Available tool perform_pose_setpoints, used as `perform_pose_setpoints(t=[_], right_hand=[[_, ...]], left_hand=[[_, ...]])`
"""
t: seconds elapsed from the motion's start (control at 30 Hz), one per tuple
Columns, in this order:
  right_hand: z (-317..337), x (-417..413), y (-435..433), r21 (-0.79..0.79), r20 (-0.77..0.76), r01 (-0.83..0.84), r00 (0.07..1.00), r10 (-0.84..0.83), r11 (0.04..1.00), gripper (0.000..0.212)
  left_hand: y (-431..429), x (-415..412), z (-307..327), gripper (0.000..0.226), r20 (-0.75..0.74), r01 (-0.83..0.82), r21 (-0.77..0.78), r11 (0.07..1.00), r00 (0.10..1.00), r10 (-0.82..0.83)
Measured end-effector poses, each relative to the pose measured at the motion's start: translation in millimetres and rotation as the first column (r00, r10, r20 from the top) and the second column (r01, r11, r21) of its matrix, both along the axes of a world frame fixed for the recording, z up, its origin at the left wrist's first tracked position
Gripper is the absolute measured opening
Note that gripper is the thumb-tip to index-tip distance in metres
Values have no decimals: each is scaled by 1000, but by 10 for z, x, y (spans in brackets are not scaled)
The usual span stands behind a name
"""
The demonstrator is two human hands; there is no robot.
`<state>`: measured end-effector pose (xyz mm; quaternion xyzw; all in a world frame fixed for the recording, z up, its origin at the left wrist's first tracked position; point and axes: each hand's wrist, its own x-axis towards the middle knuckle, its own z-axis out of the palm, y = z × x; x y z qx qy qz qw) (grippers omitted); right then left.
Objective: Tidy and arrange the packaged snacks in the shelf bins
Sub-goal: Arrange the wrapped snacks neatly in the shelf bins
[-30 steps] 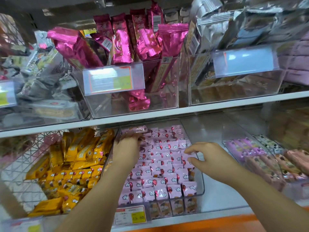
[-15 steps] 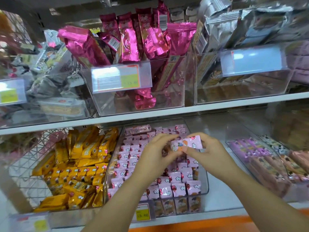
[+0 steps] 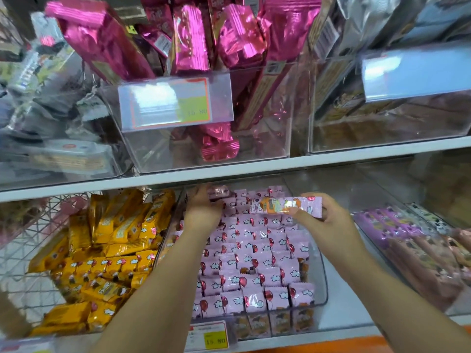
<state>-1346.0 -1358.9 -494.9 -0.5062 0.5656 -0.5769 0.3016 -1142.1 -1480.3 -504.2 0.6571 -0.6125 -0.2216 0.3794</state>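
A clear bin (image 3: 321,276) on the lower shelf holds several rows of upright pale pink snack packs (image 3: 254,261). My right hand (image 3: 323,220) holds one pink and orange pack (image 3: 285,205) sideways above the bin's back rows. My left hand (image 3: 204,212) reaches to the bin's far left corner, with its fingers on the packs there and by a pack lying flat (image 3: 219,191); the fingertips are hidden.
A wire basket (image 3: 30,250) of yellow snack packs (image 3: 109,250) stands to the left. A clear bin with purple bars (image 3: 407,245) is to the right. The upper shelf (image 3: 254,169) carries bins of magenta foil packs (image 3: 193,39) and silver packs (image 3: 369,24), low over my hands.
My left hand let go of the shared pack and moved back to the bin's far left corner. My right hand keeps the pack and has turned it sideways. The camera moved closer.
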Motion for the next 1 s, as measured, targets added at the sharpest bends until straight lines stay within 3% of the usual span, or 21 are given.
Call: perform_pose_setpoints(t=[0.17, 0.3, 0.4, 0.53, 0.7, 0.87, 1.0], right_hand=[[7, 1, -12, 2, 7, -9, 1000, 9, 1000, 20], [7, -5, -8, 1, 11, -11, 1000, 11, 1000, 20], [28, 1, -7, -1, -9, -11, 1000, 11, 1000, 18], [74, -7, 21, -26, -9, 6, 1000, -6, 1000, 17], [164, -20, 163, -57, 3, -31, 1000, 31, 998, 25], [193, -22, 369, -85, 8, -80, 997, 81, 993, 27], [157, -95, 433, -73, 21, -31, 999, 33, 997, 28]], left_hand=[[-92, -33, -68, 59, 45, 128, 8, 992, 991, -129], [-148, -5, -123, 54, -97, 195, -12, 981, 976, -195], [-103, 17, -100, 59, -106, 183, -79, 980, 976, -190], [119, -4, 7, 61, 59, 141, -241, 960, 990, -131], [526, -36, 137, 58, 98, 164, -317, 934, 985, -139], [758, -42, 166, 29, 258, 198, -247, 948, 957, -133], [814, -35, 186, 37, 366, 241, -154, 958, 915, -171]])
